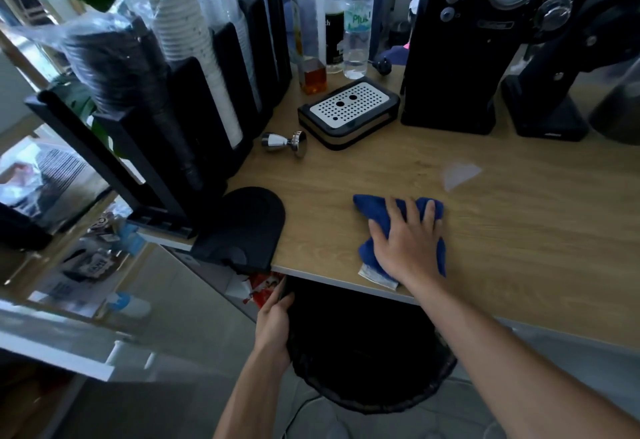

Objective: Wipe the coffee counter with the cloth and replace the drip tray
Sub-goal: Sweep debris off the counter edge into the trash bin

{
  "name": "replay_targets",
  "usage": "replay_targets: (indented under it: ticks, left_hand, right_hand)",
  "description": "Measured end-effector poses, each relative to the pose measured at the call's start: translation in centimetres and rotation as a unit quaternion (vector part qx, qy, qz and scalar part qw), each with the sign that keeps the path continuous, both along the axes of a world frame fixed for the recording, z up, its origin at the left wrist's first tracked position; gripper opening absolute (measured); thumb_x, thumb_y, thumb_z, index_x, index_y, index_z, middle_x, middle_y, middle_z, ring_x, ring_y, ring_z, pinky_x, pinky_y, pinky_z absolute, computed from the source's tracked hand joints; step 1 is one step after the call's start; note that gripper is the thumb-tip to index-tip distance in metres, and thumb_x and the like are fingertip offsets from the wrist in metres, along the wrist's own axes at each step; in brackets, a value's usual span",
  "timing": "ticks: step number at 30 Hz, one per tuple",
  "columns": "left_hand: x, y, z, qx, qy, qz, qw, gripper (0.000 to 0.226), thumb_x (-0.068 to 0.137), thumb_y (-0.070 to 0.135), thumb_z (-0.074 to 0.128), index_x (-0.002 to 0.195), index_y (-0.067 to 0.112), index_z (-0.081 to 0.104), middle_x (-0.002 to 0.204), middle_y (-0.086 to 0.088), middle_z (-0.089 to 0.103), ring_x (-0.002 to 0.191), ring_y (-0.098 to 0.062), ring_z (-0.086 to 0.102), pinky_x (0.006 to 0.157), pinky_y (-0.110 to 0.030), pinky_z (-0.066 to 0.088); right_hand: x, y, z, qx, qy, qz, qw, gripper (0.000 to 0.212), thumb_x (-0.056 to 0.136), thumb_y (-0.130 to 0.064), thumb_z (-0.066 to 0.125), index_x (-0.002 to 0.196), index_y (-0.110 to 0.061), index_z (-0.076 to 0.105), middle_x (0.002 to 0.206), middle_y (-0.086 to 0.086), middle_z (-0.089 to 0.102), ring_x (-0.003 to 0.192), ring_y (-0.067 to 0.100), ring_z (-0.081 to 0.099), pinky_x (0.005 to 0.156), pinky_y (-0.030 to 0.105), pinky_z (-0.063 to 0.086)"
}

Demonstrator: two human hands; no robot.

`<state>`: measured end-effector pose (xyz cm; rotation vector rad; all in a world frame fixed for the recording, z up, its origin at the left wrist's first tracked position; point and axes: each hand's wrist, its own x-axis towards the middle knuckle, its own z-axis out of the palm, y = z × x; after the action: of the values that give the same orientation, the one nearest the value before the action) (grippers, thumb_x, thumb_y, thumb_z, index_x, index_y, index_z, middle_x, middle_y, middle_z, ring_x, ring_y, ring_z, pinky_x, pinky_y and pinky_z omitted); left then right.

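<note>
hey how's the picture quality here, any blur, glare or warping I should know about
Head view: wide-angle warping bends the cup stacks and the counter edge; the left margin is smeared by blur; a pale glare patch sits on the wood; the right hand on the blue cloth is sharp; the bin is in deep shadow.

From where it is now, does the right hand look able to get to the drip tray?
Probably yes. The right hand lies flat on the blue cloth, and only bare counter lies between it and the drip tray.
</note>
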<state>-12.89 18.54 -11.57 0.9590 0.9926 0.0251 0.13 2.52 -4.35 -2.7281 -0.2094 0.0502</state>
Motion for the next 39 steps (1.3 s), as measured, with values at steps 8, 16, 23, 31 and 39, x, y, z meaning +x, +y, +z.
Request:
replay_targets:
  ticks: [8,16,23,31,39]
  left_hand:
    - [-0.2,1.8,-0.7,-0.004,0.006,0.02,1.0,0.04,0.093,0.007,0.051,0.126,0.025,0.061,0.115,-0.008,0.068,0.103,-0.027,0.065,0.095,-0.042,0.05]
    - [-0.3,2.2,-1.1,-0.001,0.007,0.034,0.999,0.043,0.094,0.007,0.049,0.134,0.024,0.054,0.122,-0.012,0.064,0.106,-0.031,0.063,0.099,-0.048,0.047]
    - [-0.1,1.9,-0.4,0.01,0.004,0.016,1.0,0.042,0.094,0.009,0.05,0.132,0.026,0.056,0.117,-0.011,0.067,0.102,-0.03,0.066,0.097,-0.047,0.049]
    - [-0.1,2.2,-0.3,-0.013,0.005,0.019,1.0,0.041,0.093,0.007,0.05,0.129,0.025,0.058,0.112,-0.012,0.07,0.101,-0.03,0.067,0.096,-0.046,0.049]
    - [-0.1,3.4,-1.3,-0.039,-0.001,0.028,0.999,0.041,0.093,0.006,0.05,0.129,0.025,0.058,0.109,-0.012,0.072,0.1,-0.031,0.068,0.097,-0.048,0.049]
  right_hand:
    - [1.2,1.2,0.1,-0.044,0.016,0.222,0.974,0.065,0.087,-0.06,0.014,0.145,-0.033,0.026,0.156,0.001,0.019,0.144,0.028,-0.004,0.114,0.047,0.002]
    - [-5.1,-2.0,-2.4,0.045,-0.097,0.32,0.941,0.06,0.095,-0.054,0.021,0.133,-0.017,0.05,0.145,0.0,0.04,0.139,0.017,0.022,0.113,0.039,0.024]
    - [-7.6,-2.8,-1.5,0.251,-0.098,0.27,0.924,0.043,0.095,-0.042,0.041,0.114,-0.011,0.064,0.128,-0.004,0.057,0.132,-0.004,0.035,0.108,0.015,0.027]
    - [-0.9,2.1,-1.0,0.191,-0.061,0.042,0.979,0.035,0.094,-0.024,0.049,0.124,-0.007,0.056,0.133,0.011,0.052,0.137,0.034,0.028,0.114,0.041,0.02]
    - [3.3,7.8,0.1,-0.028,0.046,0.124,0.991,0.052,0.097,-0.048,0.025,0.146,-0.032,0.022,0.157,0.004,0.009,0.142,0.034,-0.01,0.114,0.049,-0.007]
